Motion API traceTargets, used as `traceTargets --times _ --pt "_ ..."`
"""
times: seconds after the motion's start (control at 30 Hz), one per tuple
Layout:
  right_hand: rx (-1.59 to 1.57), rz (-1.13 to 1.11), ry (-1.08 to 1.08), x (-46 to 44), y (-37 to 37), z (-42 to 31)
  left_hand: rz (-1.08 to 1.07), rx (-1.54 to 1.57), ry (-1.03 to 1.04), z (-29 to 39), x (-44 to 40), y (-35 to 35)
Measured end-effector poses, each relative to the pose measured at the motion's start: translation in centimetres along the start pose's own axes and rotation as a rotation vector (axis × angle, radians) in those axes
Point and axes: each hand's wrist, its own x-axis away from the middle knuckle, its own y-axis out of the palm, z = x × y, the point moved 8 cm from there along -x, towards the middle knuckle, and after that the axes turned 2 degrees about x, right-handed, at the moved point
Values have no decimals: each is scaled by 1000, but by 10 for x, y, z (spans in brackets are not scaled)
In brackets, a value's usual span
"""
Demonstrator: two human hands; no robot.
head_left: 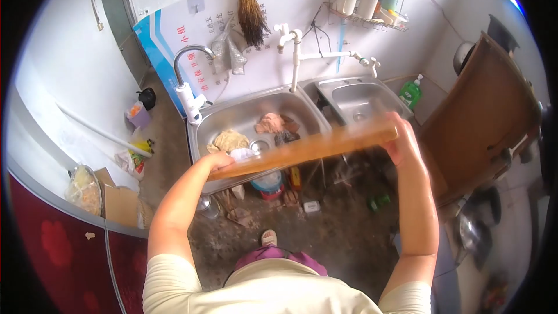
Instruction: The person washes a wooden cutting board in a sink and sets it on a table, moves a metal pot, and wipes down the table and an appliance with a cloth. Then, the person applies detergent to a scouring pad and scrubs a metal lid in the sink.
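Observation:
A long, thick wooden board [308, 150] is held up in front of me, seen nearly edge-on and slightly blurred. My left hand [219, 161] grips its left end, and my right hand [402, 144] is closed around the right end, which sits higher. Behind the board is a large steel sink [232, 113]. In it lie a beige cloth [228, 141], a pinkish cloth [270, 123], a dark crumpled item [286, 137] and something white [242, 153] near my left hand. The board hides part of the sink's front.
A smaller steel sink [363, 96] stands to the right, with a green soap bottle [411, 92] beside it. A curved faucet [189, 99] and a white pipe tap [296, 58] rise behind. A large brown panel [482, 116] leans at right. A bucket [268, 186] sits below.

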Motion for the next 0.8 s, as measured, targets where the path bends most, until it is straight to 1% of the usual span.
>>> traceTargets --times 0.07,0.17,0.23,0.33,0.37,0.47,0.5,0.53,0.6,0.63,0.67,0.73,0.8 --pt "-42 18 8 6 -9 10 -10 -52 -25 4 8 0" --pt "-12 119 45 21 -16 19 -61 -78 -37 5 -1 1" --pt "-30 170 46 31 -17 19 -79 -6 8 9 -6 -2" --pt "-22 344 28 60 -19 16 -22 -159 126 37 4 -15" --pt "-60 356 2 62 -26 25 84 -234 229 46 1 -22" --pt "-70 391 -46 90 -25 35 176 -133 374 50 -22 -30" --pt "-102 429 -17 104 -20 40 255 -174 604 62 -22 -36" --pt "-75 416 39 110 -27 58 273 -108 546 51 -39 -40" --pt "-102 336 35 113 -43 107 304 23 419 36 -70 -40" --pt "-46 387 46 123 -49 126 358 61 429 51 -41 -43" --pt "-94 407 27 126 -59 157 376 103 500 57 -43 -39" --pt "-199 479 61 143 -69 197 415 197 636 62 -48 -34" --pt "-279 480 33 151 -84 243 351 216 638 64 -55 -20"
